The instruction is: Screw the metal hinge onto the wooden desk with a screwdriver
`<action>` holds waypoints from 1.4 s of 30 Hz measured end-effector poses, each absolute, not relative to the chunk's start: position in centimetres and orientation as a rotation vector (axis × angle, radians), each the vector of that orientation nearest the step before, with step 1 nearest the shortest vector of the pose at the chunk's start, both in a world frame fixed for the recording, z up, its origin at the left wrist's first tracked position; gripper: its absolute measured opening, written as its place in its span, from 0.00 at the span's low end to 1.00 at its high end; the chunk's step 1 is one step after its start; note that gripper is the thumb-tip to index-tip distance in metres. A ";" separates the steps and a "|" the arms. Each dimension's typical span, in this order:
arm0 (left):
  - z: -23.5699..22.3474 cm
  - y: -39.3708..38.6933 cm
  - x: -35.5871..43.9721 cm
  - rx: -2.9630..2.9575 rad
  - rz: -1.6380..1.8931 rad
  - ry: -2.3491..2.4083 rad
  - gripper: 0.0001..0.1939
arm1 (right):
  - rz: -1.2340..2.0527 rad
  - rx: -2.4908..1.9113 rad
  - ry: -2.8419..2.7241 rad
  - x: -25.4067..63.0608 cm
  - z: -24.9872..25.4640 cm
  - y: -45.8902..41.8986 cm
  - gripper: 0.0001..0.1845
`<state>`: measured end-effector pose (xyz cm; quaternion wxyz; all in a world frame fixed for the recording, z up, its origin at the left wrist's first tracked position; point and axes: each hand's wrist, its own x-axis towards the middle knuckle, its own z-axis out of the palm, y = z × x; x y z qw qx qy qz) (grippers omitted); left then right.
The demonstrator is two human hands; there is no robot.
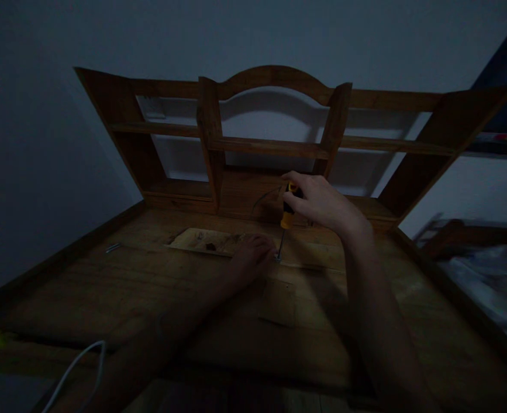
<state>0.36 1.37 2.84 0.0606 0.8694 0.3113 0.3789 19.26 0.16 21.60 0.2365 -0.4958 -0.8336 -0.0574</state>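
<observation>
My right hand (322, 202) is closed round the yellow and black handle of a screwdriver (287, 215), held upright with its thin shaft pointing down. The tip meets the wooden panel (150, 281) next to a small screw or fitting that I cannot make out clearly. My left hand (252, 258) rests on the panel with its fingers curled right beside the tip, pinching or steadying something too small to name. A paler strip of wood (210, 241) lies just behind the left hand.
A dark wooden shelf frame (275, 143) with an arched top stands at the panel's far edge against a white wall. A small metal piece (113, 248) lies at the left. A white cable (75, 364) crosses the near left corner. Bedding (490, 281) lies at the right.
</observation>
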 end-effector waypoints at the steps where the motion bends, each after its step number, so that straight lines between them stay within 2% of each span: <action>1: 2.9 1.4 0.3 2.622 1.150 0.951 0.12 | -0.157 -1.367 -2.285 19.3 21.6 0.2 0.19; 4: 3.0 1.3 0.3 2.615 1.154 0.902 0.11 | -0.205 -1.435 -2.254 19.2 21.5 0.2 0.18; 9: 3.0 1.1 0.4 2.629 1.124 0.828 0.09 | -0.243 -1.456 -2.246 19.1 21.2 0.3 0.23; 18: 3.5 1.0 0.3 2.612 1.127 0.834 0.09 | -0.202 -1.352 -2.269 19.2 21.2 0.5 0.19; 25: 3.5 0.9 0.3 2.637 1.138 0.828 0.08 | -0.171 -1.326 -2.284 19.5 21.2 0.4 0.27; 33: 3.1 1.2 0.2 2.625 1.114 0.833 0.10 | -0.210 -1.387 -2.254 19.1 21.2 0.4 0.20; 42: 3.3 1.0 0.4 2.621 1.130 0.793 0.10 | -0.152 -1.318 -2.297 19.3 21.3 0.3 0.26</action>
